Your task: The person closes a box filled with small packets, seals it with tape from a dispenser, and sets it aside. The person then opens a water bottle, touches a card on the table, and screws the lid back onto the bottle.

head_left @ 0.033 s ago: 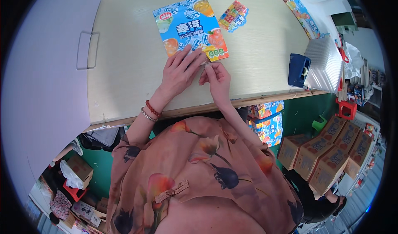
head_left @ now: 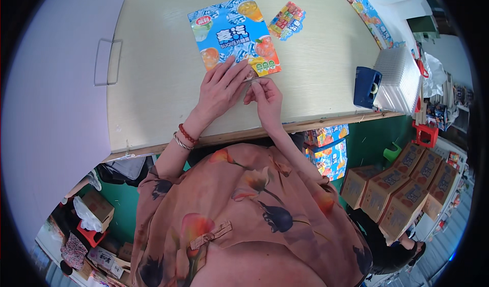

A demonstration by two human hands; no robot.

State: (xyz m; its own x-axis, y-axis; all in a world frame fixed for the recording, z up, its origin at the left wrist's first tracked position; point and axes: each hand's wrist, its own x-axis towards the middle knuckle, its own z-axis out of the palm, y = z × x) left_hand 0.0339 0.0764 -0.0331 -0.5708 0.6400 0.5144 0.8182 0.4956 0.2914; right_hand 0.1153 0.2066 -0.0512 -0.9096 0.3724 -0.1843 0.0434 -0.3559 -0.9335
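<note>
A flat blue printed candy box with pictures of fruit drinks lies on the table in front of me. My left hand, fingers stretched out, rests flat over the box's near left part and its near edge. My right hand is just right of it, at the near edge of the box. Its thumb and forefinger are pinched together, and what lies between them is too small to make out. Beyond the right side of the box lies a small colourful die-cut card, touched by neither hand.
Toward the right edge of the table stand a dark blue tape dispenser and a stack of clear plastic trays. A wire handle is at the left. Brown cartons are piled on the right, below table height.
</note>
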